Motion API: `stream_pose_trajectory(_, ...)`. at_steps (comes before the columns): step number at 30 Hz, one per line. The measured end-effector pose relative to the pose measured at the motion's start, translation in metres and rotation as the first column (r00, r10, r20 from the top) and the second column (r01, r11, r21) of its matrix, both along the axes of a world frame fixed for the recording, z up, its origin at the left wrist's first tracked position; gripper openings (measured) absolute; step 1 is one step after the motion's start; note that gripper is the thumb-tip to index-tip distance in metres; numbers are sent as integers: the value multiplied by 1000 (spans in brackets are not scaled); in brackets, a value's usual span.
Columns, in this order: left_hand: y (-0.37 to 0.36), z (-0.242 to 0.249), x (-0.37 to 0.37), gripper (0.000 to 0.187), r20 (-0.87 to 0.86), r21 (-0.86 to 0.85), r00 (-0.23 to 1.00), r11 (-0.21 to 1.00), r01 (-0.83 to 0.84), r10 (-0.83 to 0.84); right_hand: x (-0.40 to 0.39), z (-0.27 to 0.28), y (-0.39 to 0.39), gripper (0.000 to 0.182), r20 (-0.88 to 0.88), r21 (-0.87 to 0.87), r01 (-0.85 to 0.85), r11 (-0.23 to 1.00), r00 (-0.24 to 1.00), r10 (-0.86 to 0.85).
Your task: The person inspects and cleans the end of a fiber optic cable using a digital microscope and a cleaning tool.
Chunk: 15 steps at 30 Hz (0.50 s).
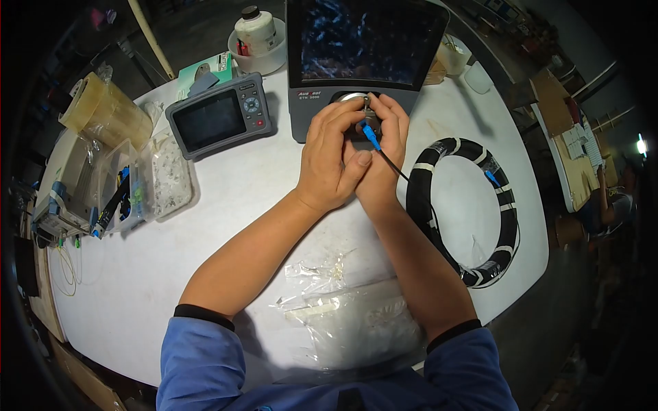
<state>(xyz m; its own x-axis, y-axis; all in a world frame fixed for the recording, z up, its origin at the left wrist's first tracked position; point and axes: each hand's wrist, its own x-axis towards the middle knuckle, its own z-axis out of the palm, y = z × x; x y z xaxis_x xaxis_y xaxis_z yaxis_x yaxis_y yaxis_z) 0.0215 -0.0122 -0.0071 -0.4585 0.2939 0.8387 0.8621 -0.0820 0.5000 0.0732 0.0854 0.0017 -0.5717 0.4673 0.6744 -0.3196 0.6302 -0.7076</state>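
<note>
Both hands meet at the round metal fixture (pixel 355 100) on the front of a dark machine with a screen (pixel 356 44). My left hand (pixel 332 154) lies over the fixture's left side, its fingers curled round toward the blue connector. My right hand (pixel 385 147) is on the other side, fingers bent around the fixture and beside the connector. The blue connector (pixel 370 134) sits between the hands at the fixture, and a black cable runs from it down to the right. That cable leads toward a coil of black cable (pixel 419 195) bound with white bands. Fingertip contact is partly hidden.
A handheld tester (pixel 209 123) stands left of the machine. Farther left are a tape roll (pixel 106 113), a clear bin (pixel 123 188) and a tray (pixel 171 175). A white bottle (pixel 255 33) is behind. Plastic bags (pixel 356 322) lie near my body. Another person (pixel 613 205) is at far right.
</note>
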Motion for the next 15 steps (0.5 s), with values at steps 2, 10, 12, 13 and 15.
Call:
stream_pose_trajectory(2,2,0,0,54,-1,-1,1000,1000,5,-5,-1,-1,3,68,-1,65,40,997,999,-40)
stream_pose_trajectory(10,3,0,0,52,84,22,996,1000,8,-10,-7,-15,5,64,103,12,159,987,982,-160)
stream_pose_trajectory(12,2,0,0,52,80,13,997,1000,-3,2,-7,-12,4,63,75,46,170,984,982,-173)
stream_pose_trajectory(13,1,0,0,52,78,2,997,1000,-10,10,-7,-12,4,63,76,45,170,985,982,-173)
stream_pose_trajectory(15,2,-1,0,52,80,6,997,1000,-9,9,-7,-12,5,62,98,-12,143,990,985,-141)
